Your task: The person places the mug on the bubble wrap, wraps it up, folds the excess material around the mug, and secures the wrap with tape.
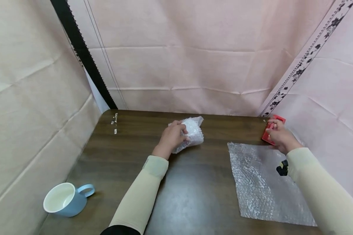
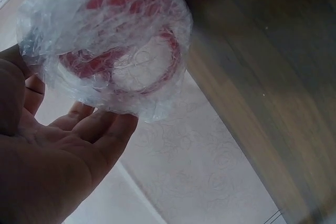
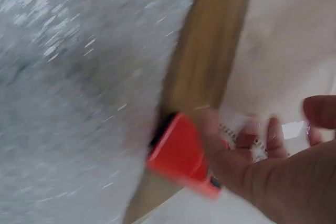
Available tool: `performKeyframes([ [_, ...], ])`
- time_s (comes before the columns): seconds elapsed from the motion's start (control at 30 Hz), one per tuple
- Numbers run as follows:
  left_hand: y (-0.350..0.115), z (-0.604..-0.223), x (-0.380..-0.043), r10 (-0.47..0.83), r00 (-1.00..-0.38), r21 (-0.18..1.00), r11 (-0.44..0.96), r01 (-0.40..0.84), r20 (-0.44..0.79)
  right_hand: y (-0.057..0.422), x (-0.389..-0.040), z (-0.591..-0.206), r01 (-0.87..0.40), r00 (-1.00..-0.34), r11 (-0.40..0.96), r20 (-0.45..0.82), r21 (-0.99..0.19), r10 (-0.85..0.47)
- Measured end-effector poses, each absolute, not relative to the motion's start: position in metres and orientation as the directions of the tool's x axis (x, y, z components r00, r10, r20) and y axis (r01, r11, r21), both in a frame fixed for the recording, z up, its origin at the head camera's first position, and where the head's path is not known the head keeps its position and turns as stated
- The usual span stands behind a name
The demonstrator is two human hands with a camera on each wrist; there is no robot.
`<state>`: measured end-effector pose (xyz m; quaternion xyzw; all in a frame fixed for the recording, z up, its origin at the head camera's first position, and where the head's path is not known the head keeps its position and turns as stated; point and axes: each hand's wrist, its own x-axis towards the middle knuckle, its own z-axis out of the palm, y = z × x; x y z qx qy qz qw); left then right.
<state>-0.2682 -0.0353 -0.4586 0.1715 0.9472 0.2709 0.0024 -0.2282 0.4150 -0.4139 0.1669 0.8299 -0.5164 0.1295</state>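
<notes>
My left hand (image 1: 172, 136) grips the left side of a bubble-wrapped bundle (image 1: 193, 131) near the table's back edge. Red and white show through the wrap on the bundle (image 2: 126, 40) in the left wrist view, with a red curved band around a pale patch; the fingers (image 2: 113, 129) lie against its edge. At the back right, my right hand (image 1: 279, 135) is over a red tape dispenser (image 1: 267, 136). The right wrist view is blurred: spread fingers (image 3: 226, 161) overlap the dispenser (image 3: 181, 153), with the thumb apart from it.
A flat sheet of bubble wrap (image 1: 253, 182) lies on the right of the wooden table (image 1: 188, 195), under the right forearm. A light-blue mug (image 1: 73, 204) stands at the front left. Small tape-like scraps (image 1: 114, 123) lie back left. Cloth hangs around the table.
</notes>
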Motion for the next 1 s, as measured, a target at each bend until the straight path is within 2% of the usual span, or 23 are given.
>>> performKeyframes([
  [0.13, -0.036, -0.456, -0.272, 0.361, -0.927, 0.495, 0.789, 0.364, 0.107, 0.373, -0.24, -0.399, 0.272, -0.954, 0.479, -0.298, -0.834, 0.023],
  [0.3, -0.037, -0.454, -0.271, 0.337, -0.935, 0.492, 0.799, 0.347, 0.112, 0.272, -0.266, -0.382, 0.069, -0.964, 0.599, -0.208, -0.798, -0.166],
  [0.5, -0.037, -0.457, -0.266, 0.365, -0.924, 0.41, 0.829, 0.38, 0.116, 0.168, -0.288, -0.389, 0.004, -0.952, 0.591, -0.184, -0.807, -0.245],
  [0.73, -0.027, -0.458, -0.261, 0.354, -0.929, 0.382, 0.849, 0.366, 0.105, 0.137, -0.302, -0.405, 0.053, -0.938, 0.642, -0.259, -0.765, -0.231],
  [1.0, -0.032, -0.457, -0.261, 0.326, -0.94, 0.427, 0.839, 0.337, 0.101, 0.124, -0.31, -0.409, -0.005, -0.947, 0.723, -0.23, -0.691, -0.226],
])
